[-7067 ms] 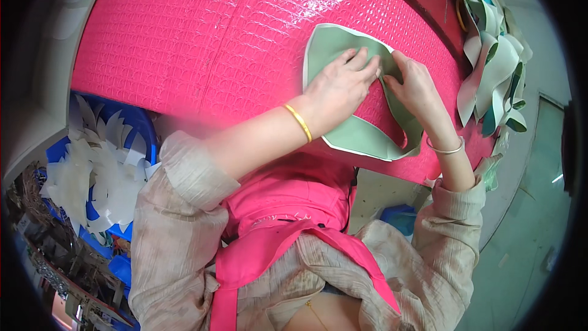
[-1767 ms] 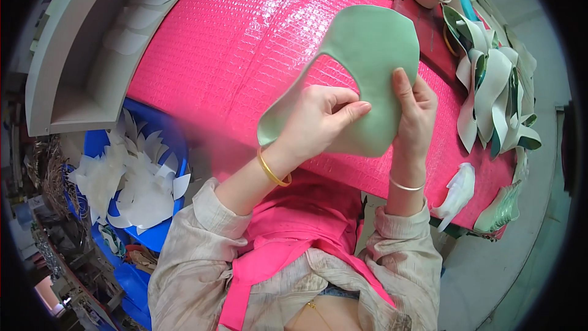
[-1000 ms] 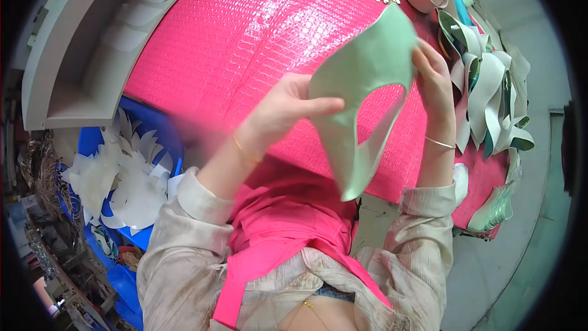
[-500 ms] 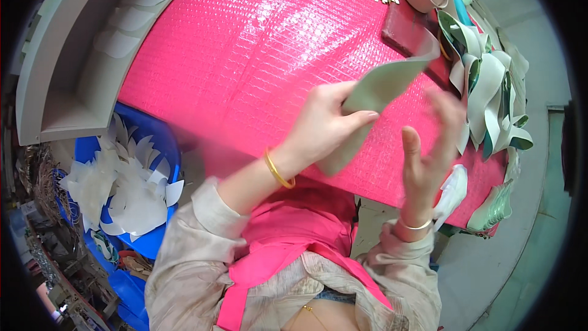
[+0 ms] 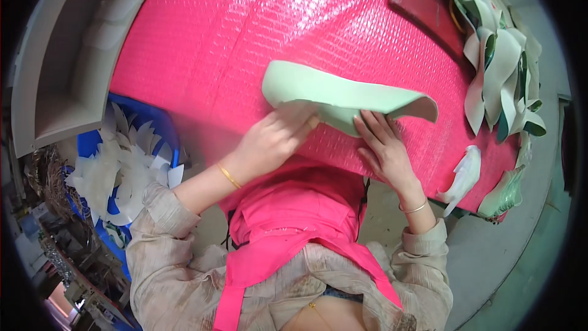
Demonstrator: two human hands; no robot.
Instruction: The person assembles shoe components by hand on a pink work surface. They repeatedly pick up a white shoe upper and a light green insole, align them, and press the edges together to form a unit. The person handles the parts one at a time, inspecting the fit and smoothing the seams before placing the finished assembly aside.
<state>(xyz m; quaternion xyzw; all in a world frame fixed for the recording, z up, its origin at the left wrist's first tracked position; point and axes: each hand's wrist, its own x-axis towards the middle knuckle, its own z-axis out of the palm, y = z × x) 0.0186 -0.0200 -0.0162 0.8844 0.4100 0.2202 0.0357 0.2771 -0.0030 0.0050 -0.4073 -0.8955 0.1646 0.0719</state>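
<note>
A pale green, curved, bendable sheet piece stands partly on edge over the pink tabletop in front of me, its right end curling up. At its near left edge is my left hand, fingers pressed together with the thumb; it is slightly blurred, and the piece's edge is partly hidden beneath it. My right hand lies against the near right edge, fingers stretched out on the surface and thumb apart.
Several white and green curved pieces are heaped at the right. A dark red slab lies at the far right. White cut shapes fill a blue bin at the left, below a grey shelf. Stacked green pieces sit at the right corner.
The pale green piece has come down from my left hand's raised grip, turned crosswise and moved left. My right hand has come from the air onto its near edge. The view has shifted.
</note>
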